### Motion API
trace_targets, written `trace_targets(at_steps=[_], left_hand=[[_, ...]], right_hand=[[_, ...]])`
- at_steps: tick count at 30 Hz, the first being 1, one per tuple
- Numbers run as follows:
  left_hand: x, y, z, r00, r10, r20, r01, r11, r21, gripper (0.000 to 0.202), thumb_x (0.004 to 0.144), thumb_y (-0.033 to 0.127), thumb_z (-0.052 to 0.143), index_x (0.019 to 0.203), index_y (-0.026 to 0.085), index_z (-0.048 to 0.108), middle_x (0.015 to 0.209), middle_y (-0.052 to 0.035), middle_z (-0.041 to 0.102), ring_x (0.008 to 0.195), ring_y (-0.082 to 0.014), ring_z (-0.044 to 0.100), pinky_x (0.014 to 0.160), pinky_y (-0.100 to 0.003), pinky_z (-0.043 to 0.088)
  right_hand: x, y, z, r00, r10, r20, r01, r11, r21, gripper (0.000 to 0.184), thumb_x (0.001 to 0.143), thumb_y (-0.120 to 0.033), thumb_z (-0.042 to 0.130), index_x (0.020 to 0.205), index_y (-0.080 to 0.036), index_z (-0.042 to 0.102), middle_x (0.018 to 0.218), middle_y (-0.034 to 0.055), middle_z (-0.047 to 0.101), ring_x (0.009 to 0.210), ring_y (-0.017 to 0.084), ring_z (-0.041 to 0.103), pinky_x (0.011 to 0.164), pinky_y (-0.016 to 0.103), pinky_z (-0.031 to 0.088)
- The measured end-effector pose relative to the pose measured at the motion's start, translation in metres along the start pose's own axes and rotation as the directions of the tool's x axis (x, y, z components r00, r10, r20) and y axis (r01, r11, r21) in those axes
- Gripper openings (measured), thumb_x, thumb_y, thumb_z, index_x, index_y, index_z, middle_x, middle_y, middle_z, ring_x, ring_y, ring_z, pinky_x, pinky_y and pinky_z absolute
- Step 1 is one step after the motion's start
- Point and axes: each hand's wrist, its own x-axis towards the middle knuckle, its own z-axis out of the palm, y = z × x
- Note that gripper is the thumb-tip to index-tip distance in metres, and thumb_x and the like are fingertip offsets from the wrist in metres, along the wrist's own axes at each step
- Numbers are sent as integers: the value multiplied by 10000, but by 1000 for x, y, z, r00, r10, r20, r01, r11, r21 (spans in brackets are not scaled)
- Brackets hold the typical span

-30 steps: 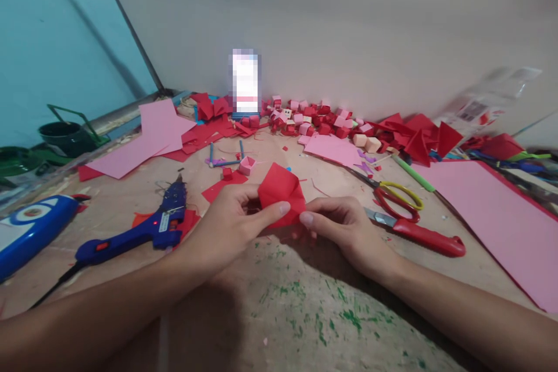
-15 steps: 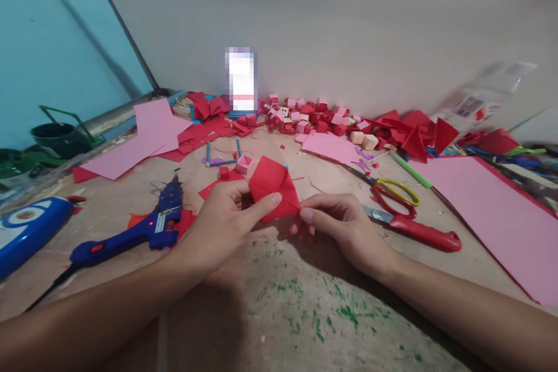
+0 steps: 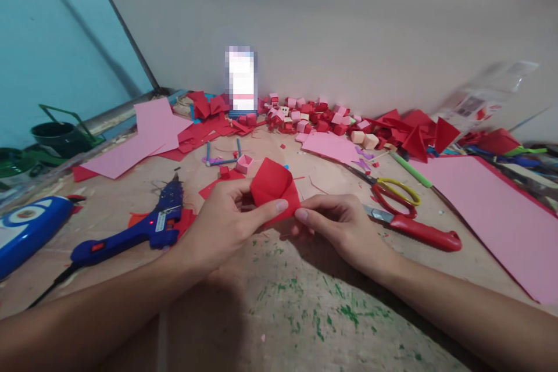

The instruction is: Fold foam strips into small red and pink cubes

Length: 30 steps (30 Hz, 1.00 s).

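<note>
Now, over the scuffed worktable (image 3: pixel 279 314), right of the blue glue gun (image 3: pixel 143 229), left hand (image 3: pixel 222 226) and right hand (image 3: pixel 344 226) each pinch the folded red paper (image 3: pixel 272 183) along its lower edge. Its peak points up towards the wall, and its long axis runs left to right.

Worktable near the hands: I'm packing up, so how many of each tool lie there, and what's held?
Blue glue gun: 1
Scissors: 1
Red-handled utility knife: 1
Folded red paper, held by left hand and right hand: 1
Total: 4
</note>
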Motion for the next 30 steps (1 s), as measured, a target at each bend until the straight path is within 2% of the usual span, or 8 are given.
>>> trace_targets(at_steps=[5, 10, 13, 16, 19, 21, 24, 30], left_hand=[[1, -3, 0, 997, -69, -40, 67, 997, -40, 230, 807, 357, 787, 752, 142, 724, 652, 12, 672, 568, -105, 564, 534, -207, 461], [3, -5, -1, 984, -150, 92, 160, 980, -115, 240, 797, 365, 802, 862, 137, 769, 776, -27, 730, 605, -111, 593, 587, -231, 501], [2, -4, -2, 981, -163, 106, 168, 985, -41, 259, 801, 380, 799, 859, 131, 761, 737, -37, 728, 613, -131, 616, 597, -245, 513], [1, 1, -3, 990, -104, 97, 102, 995, 20, 353, 822, 435, 778, 1032, 152, 759, 838, -56, 749, 686, -177, 673, 613, -277, 549], [-1, 11, -7, 995, 99, -21, -97, 990, 107, 451, 837, 451, 756, 1222, 220, 712, 1054, -58, 755, 869, -221, 714, 718, -319, 592], [-1, 16, -9, 979, 202, -25, -186, 940, 285, 295, 833, 397, 765, 1071, 223, 771, 1042, -37, 769, 939, -219, 703, 821, -311, 576], [-1, 20, -9, 983, 169, 77, -186, 877, 443, 127, 865, 321, 729, 819, 223, 796, 849, 5, 784, 824, -183, 695, 799, -274, 545], [4, 13, -7, 994, 88, 72, -109, 919, 379, 203, 897, 311, 679, 756, 214, 788, 733, 25, 765, 695, -152, 651, 641, -237, 474]], right_hand=[[1, 1, 0, 997, -25, -72, 27, 999, 33, 103, 762, -269, 833, 807, -180, 804, 686, 4, 748, 563, 104, 627, 550, 209, 496], [1, 1, 0, 990, -41, -133, 48, 998, 46, 113, 796, -288, 803, 785, -178, 780, 631, -12, 708, 550, 105, 615, 546, 215, 502], [0, 0, -1, 985, -52, -163, 57, 998, 31, 138, 826, -313, 771, 785, -181, 770, 602, -20, 682, 538, 107, 599, 531, 216, 491], [1, -1, -1, 986, -52, -159, 54, 999, 9, 143, 830, -305, 754, 772, -175, 764, 615, -17, 679, 553, 105, 590, 543, 217, 482], [1, -2, -1, 994, -37, -101, 32, 998, -47, 152, 828, -293, 745, 752, -163, 762, 625, -12, 676, 571, 105, 583, 570, 221, 481], [0, -2, -1, 998, -34, -56, 29, 996, -88, 150, 827, -290, 738, 758, -159, 765, 623, -13, 668, 571, 106, 575, 568, 225, 474], [-2, -3, 1, 998, -59, -15, 56, 988, -144, 158, 839, -295, 721, 771, -162, 773, 622, -11, 663, 574, 114, 569, 563, 234, 464], [-1, -3, 0, 998, -71, 4, 70, 983, -170, 222, 873, -313, 691, 711, -172, 745, 619, 5, 668, 574, 131, 571, 575, 259, 474]])
